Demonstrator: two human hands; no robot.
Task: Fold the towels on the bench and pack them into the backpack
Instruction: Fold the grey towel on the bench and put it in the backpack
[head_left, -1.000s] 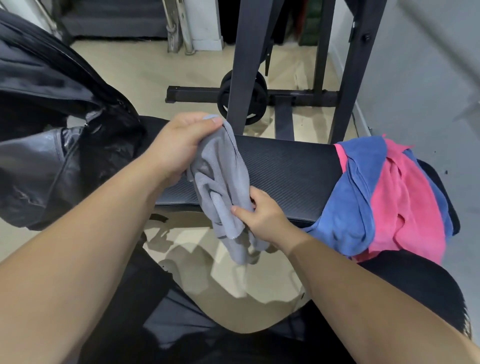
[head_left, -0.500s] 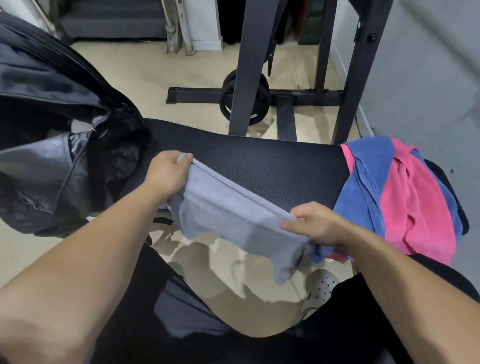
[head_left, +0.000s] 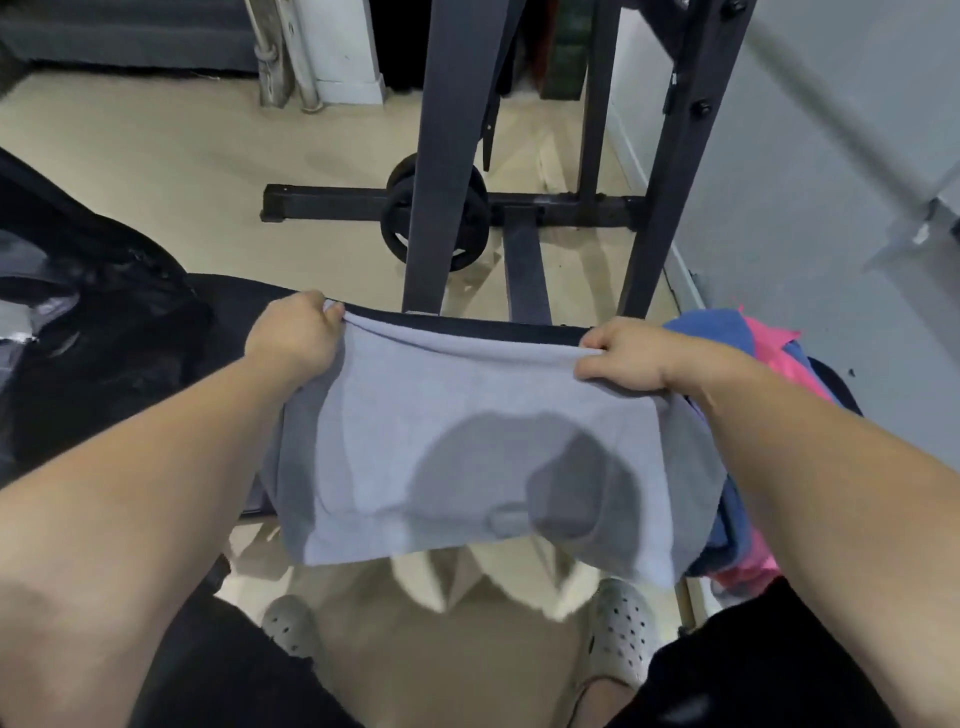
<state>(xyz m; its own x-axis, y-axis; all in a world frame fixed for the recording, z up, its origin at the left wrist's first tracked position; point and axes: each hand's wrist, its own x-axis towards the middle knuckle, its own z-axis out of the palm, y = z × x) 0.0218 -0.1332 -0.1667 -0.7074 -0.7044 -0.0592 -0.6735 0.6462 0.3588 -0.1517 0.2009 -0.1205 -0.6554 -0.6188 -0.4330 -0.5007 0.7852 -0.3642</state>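
Note:
A grey towel (head_left: 467, 452) is stretched flat across the black bench (head_left: 234, 306), its near edge hanging over the front. My left hand (head_left: 296, 338) pinches the towel's far left corner. My right hand (head_left: 623, 358) pinches the far right corner. A blue towel (head_left: 711, 327) and a pink towel (head_left: 769, 343) lie bunched at the bench's right end, partly hidden by my right arm. The black backpack (head_left: 93, 332) sits on the left end of the bench, its opening only partly in view.
A dark metal rack (head_left: 447, 156) with a weight plate (head_left: 434, 213) stands right behind the bench. A grey wall (head_left: 831, 208) runs along the right. My feet in grey clogs (head_left: 618, 634) stand on the beige floor below the bench.
The grey towel, bunched between my hands a second ago, has been pulled wide and spread over the bench. Both hands moved apart and toward the bench's far edge.

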